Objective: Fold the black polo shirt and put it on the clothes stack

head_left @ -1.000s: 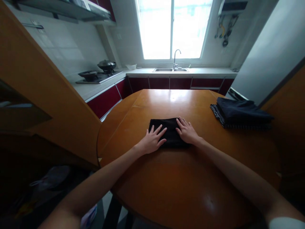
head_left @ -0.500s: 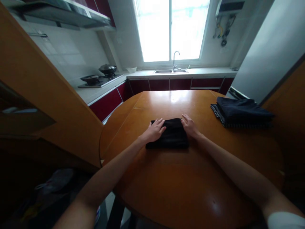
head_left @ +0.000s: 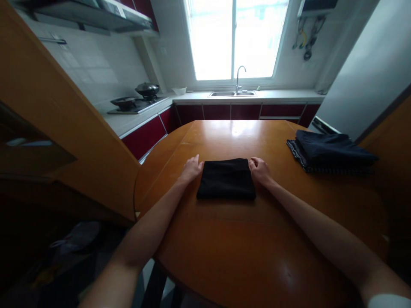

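A folded black garment (head_left: 226, 179) lies flat on the wooden table in front of me, a neat near-rectangle. At its far left corner, my left hand (head_left: 192, 169) has thumb and fingers closed against the edge; the fingertips are partly hidden. My right hand (head_left: 260, 170) is curled at the far right corner, its fingers closed on the cloth edge there. Both forearms reach in over the table from either side.
The round-ended wooden table (head_left: 224, 239) fills the middle. On its right side sits a stack of folded dark clothes (head_left: 330, 152). Beyond are a counter with a sink (head_left: 221, 93), a stove with pans (head_left: 147, 90), and a pale refrigerator (head_left: 359, 72) at the right.
My left hand has slid left off the garment's top to its left edge. My right hand's fingers, spread before, have curled in at the right corner. The garment stays in place.
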Available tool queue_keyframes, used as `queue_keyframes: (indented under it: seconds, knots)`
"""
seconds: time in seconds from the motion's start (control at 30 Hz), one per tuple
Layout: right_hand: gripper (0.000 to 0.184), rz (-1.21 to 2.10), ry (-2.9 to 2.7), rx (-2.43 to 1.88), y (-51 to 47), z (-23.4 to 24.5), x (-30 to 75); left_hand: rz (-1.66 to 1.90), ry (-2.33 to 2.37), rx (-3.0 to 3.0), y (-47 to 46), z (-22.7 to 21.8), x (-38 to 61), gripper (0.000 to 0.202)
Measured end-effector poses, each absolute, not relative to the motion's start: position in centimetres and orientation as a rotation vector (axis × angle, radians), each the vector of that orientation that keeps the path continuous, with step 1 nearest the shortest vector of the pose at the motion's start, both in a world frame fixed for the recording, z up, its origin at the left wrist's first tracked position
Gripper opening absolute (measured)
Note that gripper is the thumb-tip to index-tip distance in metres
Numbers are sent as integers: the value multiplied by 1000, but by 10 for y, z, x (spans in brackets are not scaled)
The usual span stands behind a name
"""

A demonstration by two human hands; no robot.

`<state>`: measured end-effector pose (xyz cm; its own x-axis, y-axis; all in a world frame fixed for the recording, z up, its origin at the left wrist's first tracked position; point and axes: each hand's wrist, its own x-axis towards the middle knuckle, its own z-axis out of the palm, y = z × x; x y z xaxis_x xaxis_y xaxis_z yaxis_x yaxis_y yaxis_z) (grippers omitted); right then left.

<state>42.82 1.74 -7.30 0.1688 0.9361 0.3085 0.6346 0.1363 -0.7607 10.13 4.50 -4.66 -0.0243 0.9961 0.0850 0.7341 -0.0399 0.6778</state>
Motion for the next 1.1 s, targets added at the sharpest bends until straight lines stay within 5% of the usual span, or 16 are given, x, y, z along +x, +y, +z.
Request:
queue_keyframes:
  seconds: [0.27, 0.4, 0.6, 0.9, 1.1]
  knots:
    - [22, 1090, -1344, -1649, 0, -42, 421, 684, 1497, 1362, 31, -26, 99, 44]
    - [22, 1345, -1242, -1638, -5, -29, 418, 534, 1571, 1454, 22, -16, 104, 67]
    - [40, 1352, -1299, -1679, -1, -31, 415, 567, 1438, 1506, 14, -4, 107, 102]
    - [25, 1322, -1209, -1505, 1, -38, 407, 564, 1232, 1636, 21, -3, 108, 77]
    - [16, 1027, -1250, -1309, 7, -21, 433, 1020, 1227, 1948, 23, -4, 135, 80]
